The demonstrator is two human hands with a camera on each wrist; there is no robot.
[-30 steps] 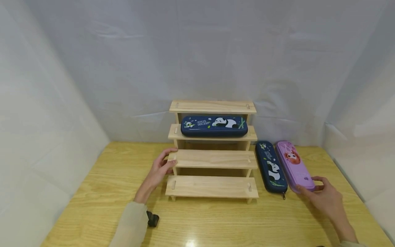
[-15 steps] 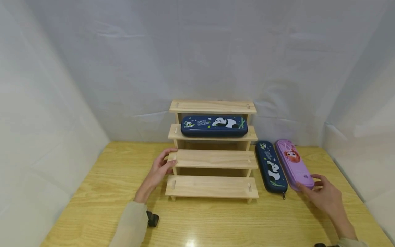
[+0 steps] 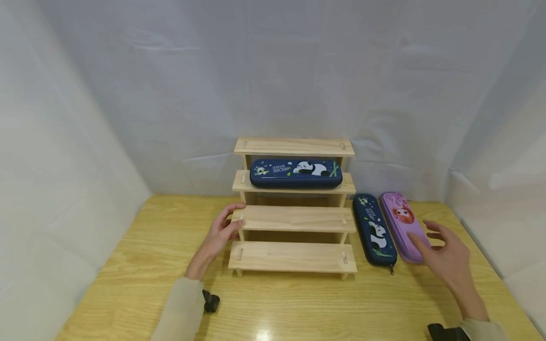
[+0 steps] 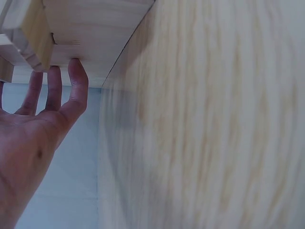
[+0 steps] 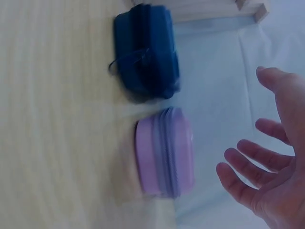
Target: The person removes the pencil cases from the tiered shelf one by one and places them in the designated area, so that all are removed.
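Note:
A stepped wooden display shelf point(image 3: 294, 258) stands on the table. My left hand point(image 3: 218, 234) holds its left end at the second step from the bottom, thumb on the board's edge; in the left wrist view the bent fingertips point(image 4: 76, 67) touch the side panel. To the right lies a purple pencil case point(image 3: 407, 234) with a red-haired cartoon figure. My right hand point(image 3: 450, 255) hovers over its near end, fingers spread and holding nothing. The right wrist view shows a gap between that hand and the case. Beside the purple case lies a dark blue panda pencil case point(image 3: 375, 232).
Another dark blue panda pencil case point(image 3: 296, 174) lies across the second step from the top. White sheeting point(image 3: 298, 71) encloses the wood-grain table point(image 3: 170, 227) at the back and both sides. Black wrist devices point(image 3: 211, 301) sit at the sleeves.
My right hand has let go of the purple pencil case and lifted up and back from its near end. The purple case has shifted slightly away from me. My left hand stays put.

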